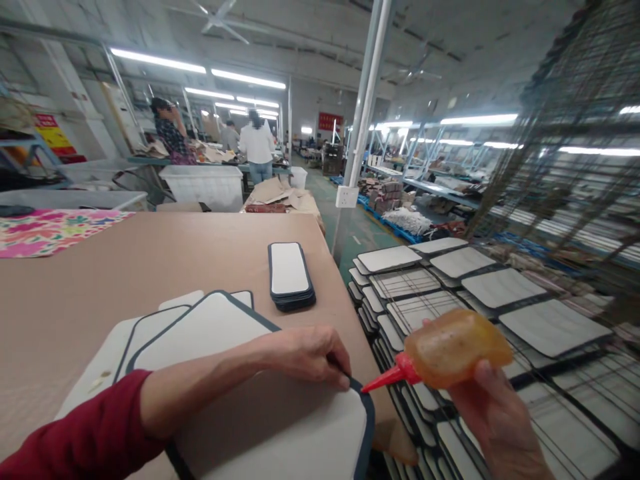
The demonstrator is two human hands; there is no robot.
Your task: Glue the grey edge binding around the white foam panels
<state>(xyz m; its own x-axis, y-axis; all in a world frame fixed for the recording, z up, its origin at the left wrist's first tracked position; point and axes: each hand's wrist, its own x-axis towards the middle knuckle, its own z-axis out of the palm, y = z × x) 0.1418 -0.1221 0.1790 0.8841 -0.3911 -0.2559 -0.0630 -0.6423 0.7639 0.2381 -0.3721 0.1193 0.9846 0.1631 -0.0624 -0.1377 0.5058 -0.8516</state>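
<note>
My right hand point(500, 407) is wrapped round a squeeze bottle point(457, 348) of amber liquid, held tilted nearly on its side. Its red nozzle tip meets the dark edge strip of a white panel point(300, 420) near the rounded corner. At that same corner my left hand point(315, 353) pinches the panel's edge between thumb and fingers, the forearm reaching across the panel. More white panels with dark borders point(165, 333) lie beneath it, fanned out to the left. Farther back on the table sits a neat stack of small white pieces with dark rims point(291, 270).
Wire racks point(405, 283) loaded with similar panels stand close along the right side of the brown table point(200, 247). A metal post point(363, 107) rises beyond its far right corner. Floral fabric point(55, 230) lies at far left. White bins point(203, 187) and several people are behind.
</note>
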